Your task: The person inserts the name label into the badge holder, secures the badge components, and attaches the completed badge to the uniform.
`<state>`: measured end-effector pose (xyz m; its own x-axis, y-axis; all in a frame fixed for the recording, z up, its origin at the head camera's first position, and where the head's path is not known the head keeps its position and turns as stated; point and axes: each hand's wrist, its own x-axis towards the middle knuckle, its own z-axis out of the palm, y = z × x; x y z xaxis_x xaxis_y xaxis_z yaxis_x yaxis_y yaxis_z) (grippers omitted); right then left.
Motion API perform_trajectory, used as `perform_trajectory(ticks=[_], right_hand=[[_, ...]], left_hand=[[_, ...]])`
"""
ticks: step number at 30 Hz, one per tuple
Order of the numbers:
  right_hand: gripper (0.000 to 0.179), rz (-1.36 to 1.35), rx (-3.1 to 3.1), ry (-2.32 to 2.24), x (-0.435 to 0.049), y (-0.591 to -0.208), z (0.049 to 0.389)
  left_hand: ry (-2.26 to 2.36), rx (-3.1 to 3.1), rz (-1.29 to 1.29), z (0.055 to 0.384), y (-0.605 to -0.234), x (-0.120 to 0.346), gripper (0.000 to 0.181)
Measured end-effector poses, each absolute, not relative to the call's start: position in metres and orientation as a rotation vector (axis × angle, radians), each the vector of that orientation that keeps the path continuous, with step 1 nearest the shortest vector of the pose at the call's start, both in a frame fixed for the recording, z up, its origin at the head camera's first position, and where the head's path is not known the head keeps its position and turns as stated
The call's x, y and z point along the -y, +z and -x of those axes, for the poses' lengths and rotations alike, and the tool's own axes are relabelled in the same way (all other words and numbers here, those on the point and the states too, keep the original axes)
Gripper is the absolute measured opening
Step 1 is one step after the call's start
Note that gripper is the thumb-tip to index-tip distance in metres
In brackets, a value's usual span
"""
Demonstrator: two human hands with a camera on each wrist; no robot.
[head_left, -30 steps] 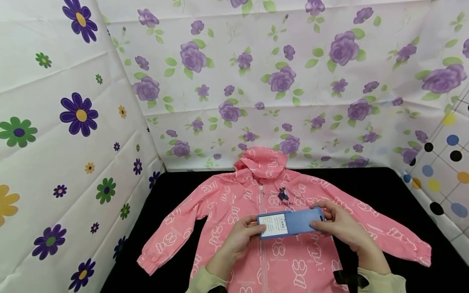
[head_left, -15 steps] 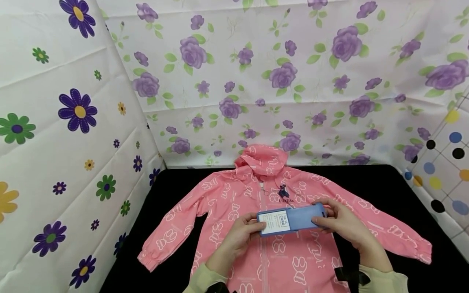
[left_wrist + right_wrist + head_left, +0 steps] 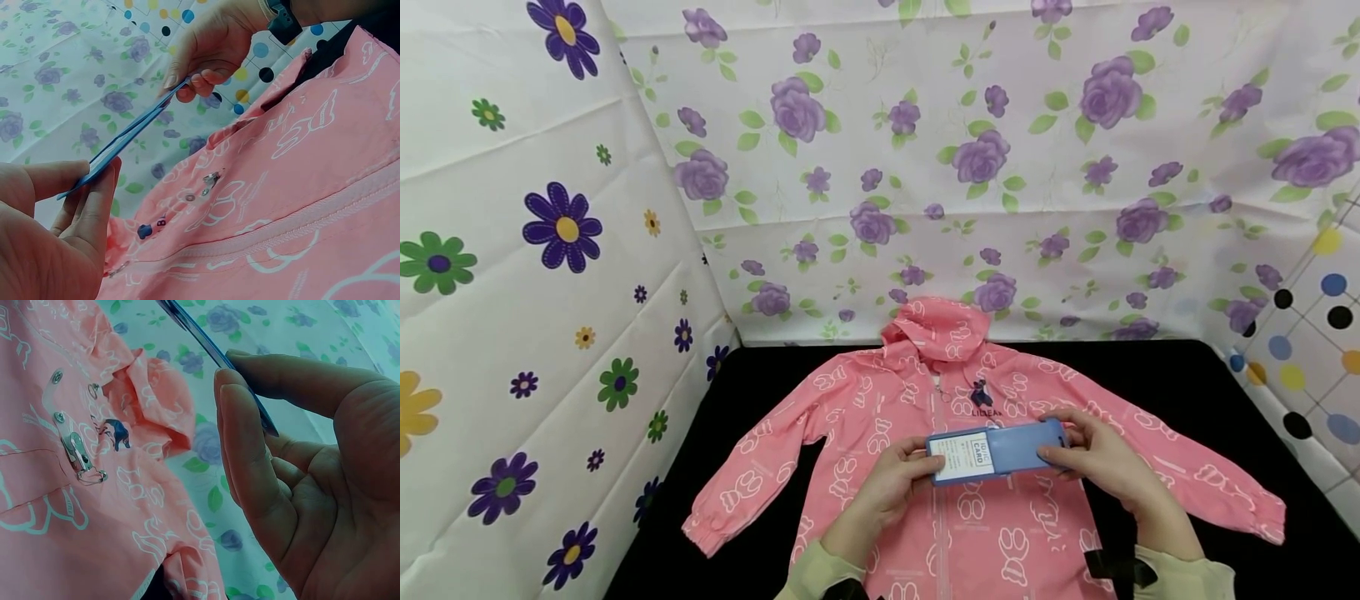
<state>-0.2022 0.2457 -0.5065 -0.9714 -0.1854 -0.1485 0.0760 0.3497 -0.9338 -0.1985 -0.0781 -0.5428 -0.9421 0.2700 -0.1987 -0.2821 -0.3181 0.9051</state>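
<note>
A blue card holder [image 3: 1026,447] with a white printed card [image 3: 961,457] in its left part is held level between both hands, above a pink hooded jacket [image 3: 902,500]. My left hand [image 3: 891,477] pinches the left end, thumb on the card face and fingers behind. At the slotted right end, my right hand [image 3: 1097,454] pinches with thumb in front. The left wrist view shows the holder [image 3: 128,132] nearly edge-on, clear of the jacket. A metal badge clip [image 3: 76,456] on a translucent snap strap [image 3: 55,394] overlaps the jacket front in the right wrist view.
The jacket lies spread on a black tabletop [image 3: 1150,375], hood [image 3: 936,329] to the back, sleeves [image 3: 745,479] out to both sides. Flower-printed sheets [image 3: 850,167] stand behind and left; a dotted sheet [image 3: 1300,367] is at the right.
Over the last second the card holder has tipped slightly, so the card's print shows a little more. Both hands keep their hold, and the jacket lies as before.
</note>
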Motion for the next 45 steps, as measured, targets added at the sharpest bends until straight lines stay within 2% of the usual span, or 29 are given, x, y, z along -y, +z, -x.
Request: perform_trajectory(ticks=[21,34,45], right_hand=[[0.075,0.154,-2.354,-1.673,-0.2417,-0.5069,0.2027],[0.059,0.215,-2.417,-1.647,-0.2461,-0.5071,0.1999],[0.065,0.142,-2.389,-1.742,-0.2482,-0.503,0.2016]], left_hand=[[2.3,-1.561,0.004,0.1989,-0.5443,0.077,0.036],[2.302,-1.549,-0.008,0.1976,-0.5453,0.0765,0.038],[2.333,-1.449,-0.054,0.1988,-0.5442,0.0807,0.032]])
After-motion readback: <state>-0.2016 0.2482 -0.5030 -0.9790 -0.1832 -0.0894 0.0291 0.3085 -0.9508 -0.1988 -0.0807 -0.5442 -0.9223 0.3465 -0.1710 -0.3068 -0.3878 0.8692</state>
